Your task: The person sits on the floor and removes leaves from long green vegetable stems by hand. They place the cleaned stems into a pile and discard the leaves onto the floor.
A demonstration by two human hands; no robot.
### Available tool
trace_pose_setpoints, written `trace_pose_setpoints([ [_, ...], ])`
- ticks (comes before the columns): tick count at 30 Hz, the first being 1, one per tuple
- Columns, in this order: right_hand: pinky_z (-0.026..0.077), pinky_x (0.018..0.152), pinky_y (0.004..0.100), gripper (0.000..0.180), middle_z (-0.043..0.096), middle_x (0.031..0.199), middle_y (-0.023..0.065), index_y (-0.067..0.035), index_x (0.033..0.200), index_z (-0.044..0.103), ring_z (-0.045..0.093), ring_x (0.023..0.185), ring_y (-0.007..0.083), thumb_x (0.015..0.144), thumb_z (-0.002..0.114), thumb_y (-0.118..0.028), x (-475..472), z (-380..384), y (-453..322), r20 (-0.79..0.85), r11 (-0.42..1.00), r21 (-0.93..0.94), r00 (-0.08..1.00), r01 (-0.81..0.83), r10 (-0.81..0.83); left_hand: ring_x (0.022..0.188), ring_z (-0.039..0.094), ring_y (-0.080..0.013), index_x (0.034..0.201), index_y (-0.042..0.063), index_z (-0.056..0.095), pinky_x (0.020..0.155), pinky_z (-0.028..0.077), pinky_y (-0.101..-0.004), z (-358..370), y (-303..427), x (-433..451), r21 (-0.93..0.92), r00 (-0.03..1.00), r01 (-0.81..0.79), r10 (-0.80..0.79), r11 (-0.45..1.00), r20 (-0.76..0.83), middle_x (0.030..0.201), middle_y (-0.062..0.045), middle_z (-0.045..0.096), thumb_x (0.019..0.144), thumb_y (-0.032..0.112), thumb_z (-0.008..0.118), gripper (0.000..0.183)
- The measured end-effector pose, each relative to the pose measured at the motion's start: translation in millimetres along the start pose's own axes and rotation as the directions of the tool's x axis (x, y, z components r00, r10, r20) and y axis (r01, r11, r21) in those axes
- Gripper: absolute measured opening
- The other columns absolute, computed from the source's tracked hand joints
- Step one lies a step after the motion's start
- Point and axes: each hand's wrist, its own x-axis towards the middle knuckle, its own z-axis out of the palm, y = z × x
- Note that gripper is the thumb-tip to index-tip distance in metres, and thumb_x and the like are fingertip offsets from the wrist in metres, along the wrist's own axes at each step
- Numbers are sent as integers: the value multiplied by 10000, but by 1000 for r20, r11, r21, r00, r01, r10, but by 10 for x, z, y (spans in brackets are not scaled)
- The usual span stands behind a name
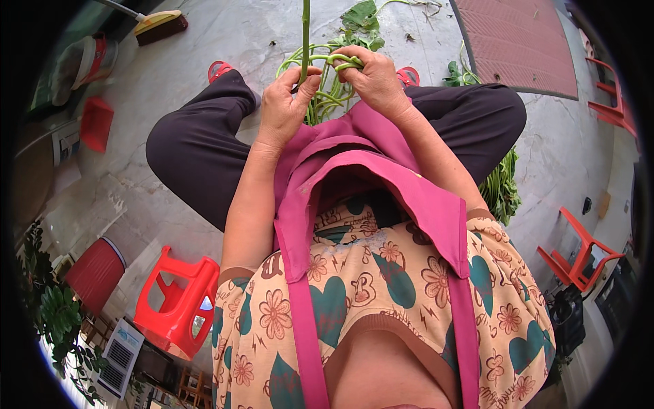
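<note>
Between thumb and fingers, my left hand (287, 102) pinches a thick green stem (305, 38) that stands up past the top of the view. My right hand (372, 77) grips thinner, curled green stems (348, 64); one of them stretches across toward the left hand. Beneath both hands, a tangle of long green stems (327, 102) hangs or lies in front of the magenta apron (342, 130); the apron hides its lower end. Green leaves (360, 40) lie just beyond the hands on the floor.
A bundle of leafy stems (503, 191) lies beside my right leg. A red plastic stool (176, 301) stands behind on the left, with a red dustpan (95, 124) and a broom (161, 25) farther forward. A reddish mat (521, 46) covers floor at front right, near red chairs (580, 250).
</note>
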Motion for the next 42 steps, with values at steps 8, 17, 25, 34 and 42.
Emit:
trace_pose_setpoints([
  [8, 508, 600, 331, 255, 613, 779, 85, -62, 984, 596, 620, 703, 273, 736, 655, -76, -5, 32, -158, 26, 829, -252, 860, 499, -509, 464, 381, -53, 677, 53, 457, 419, 318, -215, 5, 164, -117, -232, 995, 70, -50, 970, 91, 535, 21, 413, 966, 347, 406, 416],
  [17, 466, 437, 297, 108, 535, 628, -14, -170, 878, 535, 603, 568, 164, 780, 576, -193, 343, 147, 560, 183, 436, -650, 685, 622, -705, 492, 467, -250, 706, -6, 521, 503, 358, -388, 102, 41, -21, 55, 954, 297, -299, 953, 30, 528, -146, 437, 921, 362, 466, 430],
  [25, 494, 655, 403, 233, 649, 818, 101, -143, 1018, 565, 625, 759, 303, 806, 600, -233, 557, -758, 1397, -15, 642, -763, 992, 72, -129, 479, 471, -93, 639, 56, 494, 443, 380, -257, -111, -23, -116, -325, 890, 420, -455, 847, -35, 537, -19, 474, 930, 359, 473, 420],
  [34, 511, 606, 328, 243, 630, 802, 46, -168, 995, 635, 625, 712, 241, 759, 674, -210, 261, -213, 467, 66, 785, -395, 867, 477, -494, 545, 471, -39, 753, 106, 573, 447, 319, -183, -77, -80, 31, -536, 801, 519, -598, 665, 34, 663, 25, 548, 866, 376, 588, 293],
  [42, 439, 475, 260, 264, 481, 666, -21, -154, 980, 609, 528, 589, 136, 717, 607, -148, 60, 7, 269, 256, 366, -703, 697, 610, -669, 472, 374, 2, 809, 41, 637, 421, 234, -162, 11, 16, 31, -369, 832, 546, -538, 752, 134, 643, 19, 571, 812, 347, 668, 308],
])
